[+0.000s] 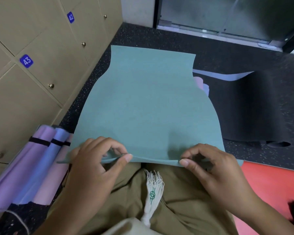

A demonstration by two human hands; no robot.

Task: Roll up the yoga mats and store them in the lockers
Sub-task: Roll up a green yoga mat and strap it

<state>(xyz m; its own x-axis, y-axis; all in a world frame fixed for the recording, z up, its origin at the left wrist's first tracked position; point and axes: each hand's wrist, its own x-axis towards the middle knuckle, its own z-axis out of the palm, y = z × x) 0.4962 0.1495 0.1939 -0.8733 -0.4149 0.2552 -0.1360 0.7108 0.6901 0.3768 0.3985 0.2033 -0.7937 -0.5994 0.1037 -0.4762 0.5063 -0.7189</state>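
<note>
Right now the green yoga mat (146,102) lies spread flat on the dark speckled floor (143,35), running away from the person toward the glass door (227,14) at the far end of the room. Its near edge is lifted just off the floor, over the person's knees, and curls slightly upward. The left hand (95,165) pinches that edge left of centre, thumb underneath and fingertips on top. The right hand (210,168) does the same right of centre, fingers bent over the mat and thumb pressed against the edge. Both hands are closed on the mat.

Below the hands are the person's khaki trousers (185,192), with a white fringed tassel (153,189) bearing a small green emblem hanging between the legs.

To the left, just beside the mat's near corner, a bundle of rolled mats (39,167) in purple, blue and pink leans against the lockers, held together by a black strap (41,141). The beige lockers (32,31) line the left wall, doors closed, with blue number plates reading 42 (70,17) and 43 (26,61) and small round knobs.

On the right, a black mat (255,107) lies partly unrolled beside the green one, with pale blue and pink mat edges showing between them. A red mat (270,180) covers the floor at the person's right side.
</note>
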